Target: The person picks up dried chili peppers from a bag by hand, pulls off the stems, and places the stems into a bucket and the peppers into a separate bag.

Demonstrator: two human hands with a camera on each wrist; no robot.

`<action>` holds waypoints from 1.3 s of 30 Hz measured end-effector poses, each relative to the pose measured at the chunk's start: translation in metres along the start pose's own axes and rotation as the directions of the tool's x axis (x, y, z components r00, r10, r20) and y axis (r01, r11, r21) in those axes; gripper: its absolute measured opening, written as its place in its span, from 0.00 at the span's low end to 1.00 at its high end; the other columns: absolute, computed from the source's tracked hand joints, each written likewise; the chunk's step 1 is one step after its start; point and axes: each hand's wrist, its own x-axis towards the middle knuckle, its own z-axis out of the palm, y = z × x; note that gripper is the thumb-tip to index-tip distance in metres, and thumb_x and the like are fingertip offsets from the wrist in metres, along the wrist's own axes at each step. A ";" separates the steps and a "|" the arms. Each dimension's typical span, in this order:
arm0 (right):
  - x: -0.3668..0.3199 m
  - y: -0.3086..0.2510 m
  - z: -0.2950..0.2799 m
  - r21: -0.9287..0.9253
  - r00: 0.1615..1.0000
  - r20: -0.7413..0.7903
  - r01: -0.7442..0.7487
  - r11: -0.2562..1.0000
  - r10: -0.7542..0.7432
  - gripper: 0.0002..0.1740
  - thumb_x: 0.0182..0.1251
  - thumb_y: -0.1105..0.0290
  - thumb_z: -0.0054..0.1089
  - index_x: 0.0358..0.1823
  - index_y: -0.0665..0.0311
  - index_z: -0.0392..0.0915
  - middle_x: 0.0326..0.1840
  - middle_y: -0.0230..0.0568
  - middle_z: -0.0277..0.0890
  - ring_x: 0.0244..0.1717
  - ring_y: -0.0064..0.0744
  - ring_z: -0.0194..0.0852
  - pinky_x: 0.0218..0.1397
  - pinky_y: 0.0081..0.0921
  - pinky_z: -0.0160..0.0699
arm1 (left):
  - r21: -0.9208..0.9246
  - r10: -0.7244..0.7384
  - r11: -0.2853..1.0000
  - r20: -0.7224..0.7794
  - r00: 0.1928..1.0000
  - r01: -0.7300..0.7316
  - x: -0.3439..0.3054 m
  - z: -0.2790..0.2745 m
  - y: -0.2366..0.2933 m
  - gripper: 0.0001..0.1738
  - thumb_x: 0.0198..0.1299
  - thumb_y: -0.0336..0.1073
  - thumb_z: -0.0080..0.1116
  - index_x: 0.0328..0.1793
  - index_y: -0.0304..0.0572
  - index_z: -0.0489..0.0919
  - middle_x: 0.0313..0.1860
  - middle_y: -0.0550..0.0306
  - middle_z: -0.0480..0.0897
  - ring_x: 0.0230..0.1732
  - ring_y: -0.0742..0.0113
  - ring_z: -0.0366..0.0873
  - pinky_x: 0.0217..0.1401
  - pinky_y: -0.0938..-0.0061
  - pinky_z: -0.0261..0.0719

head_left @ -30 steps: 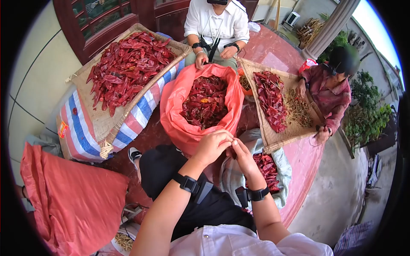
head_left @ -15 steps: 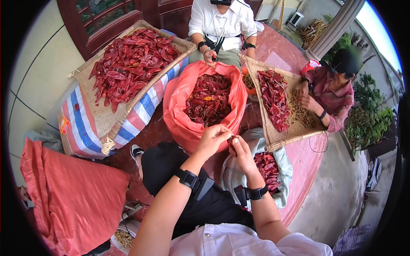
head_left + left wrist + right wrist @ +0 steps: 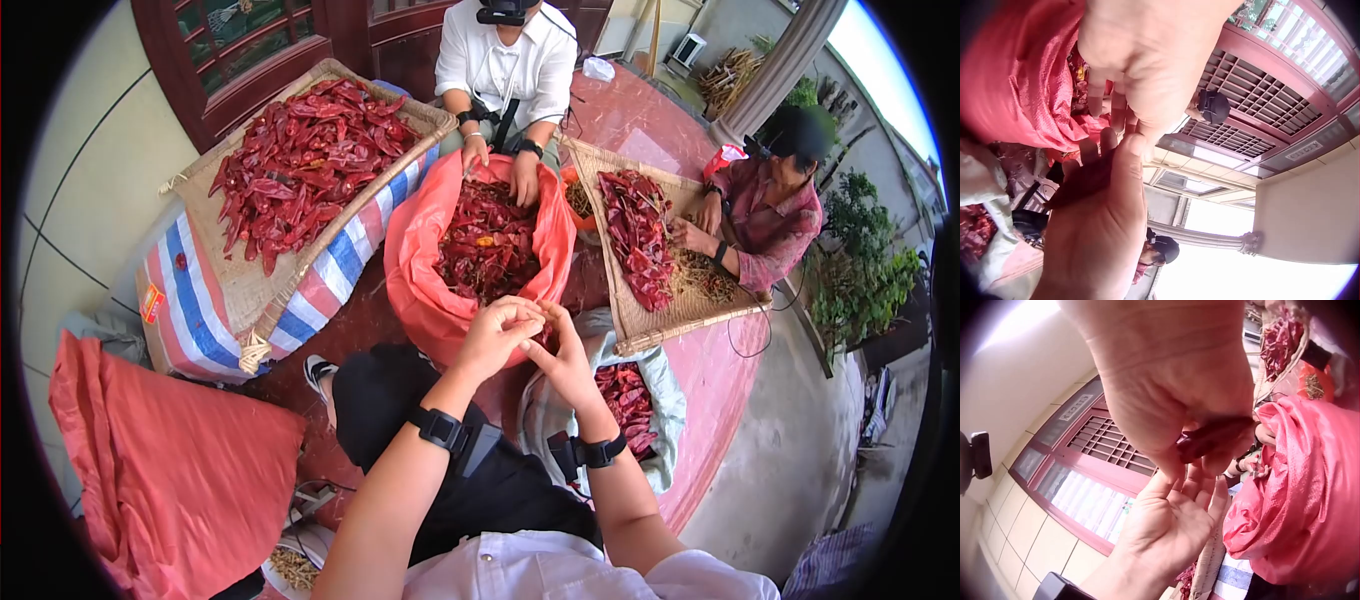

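Note:
A dried red chili pepper (image 3: 1216, 436) lies in my right hand (image 3: 568, 362), held under its curled fingers. My left hand (image 3: 498, 338) meets it fingertip to fingertip, pinching at the pepper's end. In the left wrist view the dark red pepper (image 3: 1085, 187) stretches across the right palm, its end hidden by both thumbs. Both hands are raised in front of the near rim of a red woven sack (image 3: 408, 255) filled with dried chilies (image 3: 490, 225). Below my right hand stands a pale sack (image 3: 668, 405) with more red chilies.
At left, a woven tray (image 3: 225, 255) heaped with chilies rests on a striped bundle (image 3: 190, 300). At right, a person (image 3: 780, 205) works over another tray (image 3: 630, 325) of chilies and stems. Opposite, a person in white (image 3: 500, 65) reaches into the red sack.
My right thumb has shifted, and the pepper shows less between my hands in the head view. The person opposite has lowered both hands into the red sack.

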 end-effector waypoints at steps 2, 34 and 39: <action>0.001 0.000 -0.004 0.046 0.994 0.047 -0.097 0.994 0.095 0.24 0.63 0.68 0.54 0.58 0.69 0.60 0.45 0.39 0.69 0.51 0.26 0.64 0.55 0.23 0.62 | 0.114 0.069 0.991 -0.006 0.998 -0.068 0.003 -0.002 0.008 0.04 0.56 0.27 0.56 0.35 0.35 0.80 0.42 0.59 0.75 0.44 0.72 0.73 0.48 0.79 0.71; -0.003 -0.013 0.033 0.603 0.916 0.054 -0.348 0.718 0.399 0.12 0.71 0.67 0.38 0.38 0.66 0.71 0.25 0.25 0.67 0.22 0.12 0.58 0.23 0.11 0.55 | 0.800 0.577 0.490 0.000 0.817 -0.346 -0.013 0.015 0.032 0.01 0.56 0.26 0.51 0.35 0.37 0.72 0.32 0.49 0.81 0.35 0.54 0.80 0.36 0.69 0.78; -0.001 -0.011 0.047 0.555 0.920 -0.114 -0.254 0.792 0.375 0.12 0.71 0.68 0.37 0.40 0.65 0.71 0.28 0.25 0.68 0.26 0.12 0.60 0.27 0.12 0.61 | 0.619 0.469 0.754 -0.277 0.839 -0.218 -0.009 0.026 0.028 0.05 0.61 0.30 0.49 0.33 0.38 0.70 0.30 0.51 0.81 0.30 0.55 0.80 0.32 0.69 0.77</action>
